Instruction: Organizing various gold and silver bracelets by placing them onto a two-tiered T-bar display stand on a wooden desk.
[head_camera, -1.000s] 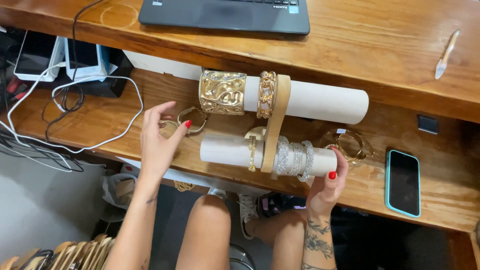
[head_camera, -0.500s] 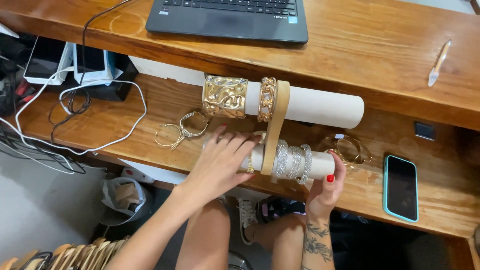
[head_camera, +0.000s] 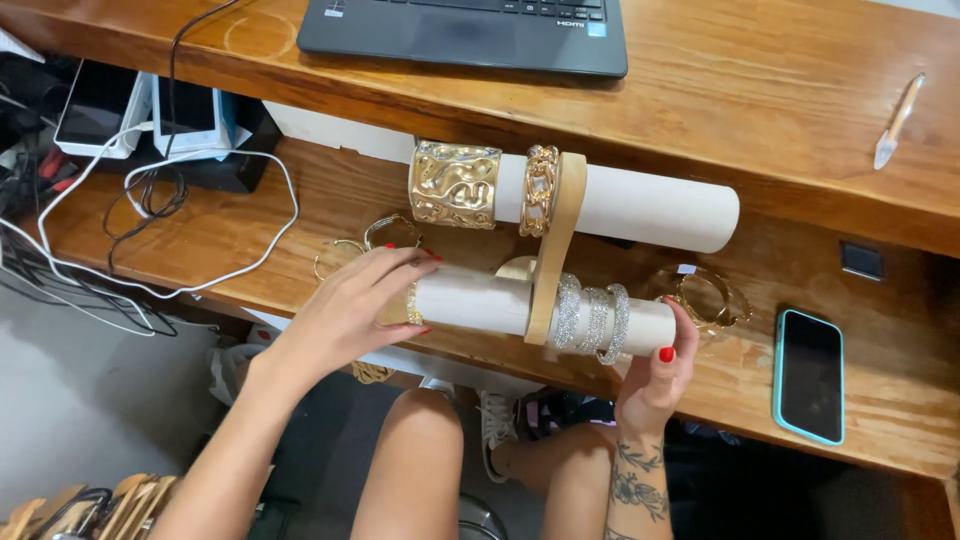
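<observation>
Two cream display rolls sit on a wooden stand (head_camera: 556, 245) on the lower shelf (head_camera: 250, 225). The left hand (head_camera: 352, 310) cups the free end of the near roll (head_camera: 480, 300), fingers curled narrowly around a thin gold bangle (head_camera: 412, 303) just at that end. The right hand (head_camera: 655, 375) braces the opposite end, thumb pressed against the roll's cap beside three glittering silver bangles (head_camera: 592, 318). This looks like the step of threading a bangle onto the roll. Next, the bangle seemingly needs sliding inward toward the stand while the right hand steadies the roll. Loose gold bangles (head_camera: 385, 232) lie on the shelf behind the left hand, a phone (head_camera: 810, 375) well to the right.
</observation>
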